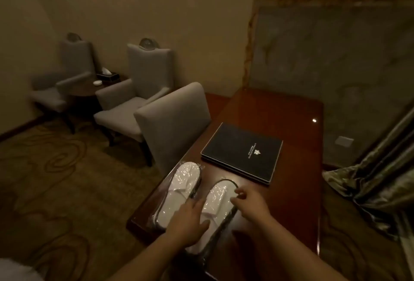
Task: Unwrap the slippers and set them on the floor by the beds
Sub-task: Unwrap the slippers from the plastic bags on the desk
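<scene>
You're laying your left hand (pixel 188 220) flat, steadying the right slipper pack (pixel 218 195) on the desk (pixel 280 112); your right hand (pixel 251 202) is pinching its plastic edge, likely to tear.

A dark, glossy wooden tabletop (pixel 280 110) runs away beyond the left hand (pixel 188 218) and right hand (pixel 251 202). A black folder (pixel 242 153) lies just ahead of them. A grey upholstered chair (pixel 172 124) stands against the tabletop's edge, ahead and left of the left hand. Farther left, two grey armchairs (pixel 125 106) flank a small round side table (pixel 83 89) holding a tissue box (pixel 108 75). Swirl-patterned brown carpet (pixel 56 180) covers the floor. Beyond the tabletop a marbled panel (pixel 336 56) meets the plain beige wall (pixel 156 12). A patterned curtain (pixel 380 180) hangs right of the right hand. The light is dim and warm.
</scene>
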